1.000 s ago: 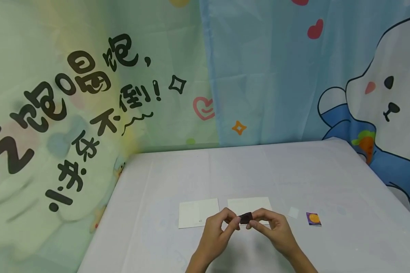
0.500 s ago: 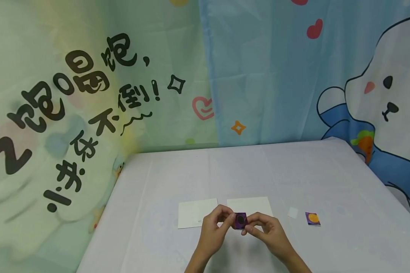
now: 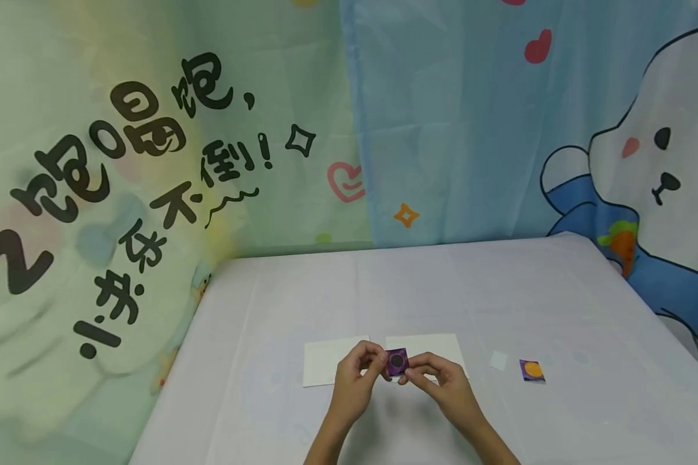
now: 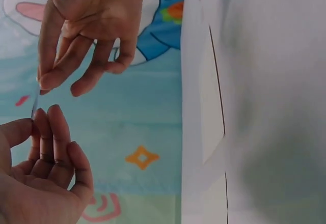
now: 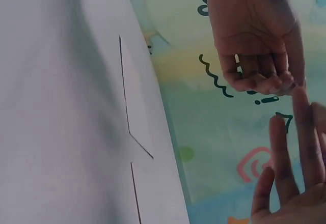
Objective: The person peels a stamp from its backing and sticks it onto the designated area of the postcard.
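A small purple square card with a dark circle on it is held up above the table, its face toward the head camera. My left hand pinches its left edge between thumb and fingers. On the opposite edge, my right hand pinches it the same way. Seen from the left wrist, the card is a thin sliver between the two hands' fingertips. Behind the hands, two blank white cards, a left one and a right one, lie side by side, each partly covered by the hands.
To the right on the white-covered table lies a small purple square with an orange circle. Beside it is a small pale translucent square. Printed curtains hang along the back and left edges of the table.
The purple card has turned from a dark, tilted position to face the head camera. Both hands have moved left and slightly up with it. The things on the table stay put.
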Available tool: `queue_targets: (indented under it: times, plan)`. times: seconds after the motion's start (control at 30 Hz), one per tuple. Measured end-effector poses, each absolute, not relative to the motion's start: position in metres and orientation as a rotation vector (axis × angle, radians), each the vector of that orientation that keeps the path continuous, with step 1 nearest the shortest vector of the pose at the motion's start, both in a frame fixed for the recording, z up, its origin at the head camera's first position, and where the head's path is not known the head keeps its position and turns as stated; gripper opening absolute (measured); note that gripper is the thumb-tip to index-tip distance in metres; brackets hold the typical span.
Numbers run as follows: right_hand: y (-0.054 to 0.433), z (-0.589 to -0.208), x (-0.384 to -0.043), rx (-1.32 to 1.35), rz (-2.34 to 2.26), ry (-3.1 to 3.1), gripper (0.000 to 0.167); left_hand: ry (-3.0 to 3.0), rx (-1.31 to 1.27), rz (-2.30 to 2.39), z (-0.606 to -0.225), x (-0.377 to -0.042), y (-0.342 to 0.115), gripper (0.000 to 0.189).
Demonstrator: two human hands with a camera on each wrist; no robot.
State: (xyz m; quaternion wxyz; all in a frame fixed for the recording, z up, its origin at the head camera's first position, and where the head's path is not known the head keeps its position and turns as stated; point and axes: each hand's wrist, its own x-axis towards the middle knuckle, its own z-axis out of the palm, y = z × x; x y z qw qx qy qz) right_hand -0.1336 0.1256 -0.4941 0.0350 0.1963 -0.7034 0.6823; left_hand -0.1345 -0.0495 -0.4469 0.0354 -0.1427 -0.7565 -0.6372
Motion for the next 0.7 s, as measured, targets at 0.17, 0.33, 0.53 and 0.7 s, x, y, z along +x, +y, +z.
queue_targets:
  times: [0.17, 0.33, 0.53, 0.7]
  plan:
    - [0.110, -0.489, -0.147, 0.310, 2.162, -2.229, 0.020, -2.306, -0.457, -1.820, -0.468, -0.161, -0.060, 0.011]
    - [0.095, -0.486, -0.162, 0.024, 2.183, -2.254, 0.023, -2.334, -0.445, -1.685, -0.483, -0.189, -0.068, 0.016]
    - [0.077, -0.498, -0.178, -0.097, 1.925, -2.384, 0.016, -2.387, -0.325, -1.536, -0.495, -0.205, -0.077, 0.014]
    - [0.066, -0.513, -0.187, -0.089, 1.603, -2.488, 0.012, -2.484, -0.189, -1.393, -0.510, -0.214, -0.083, 0.014]
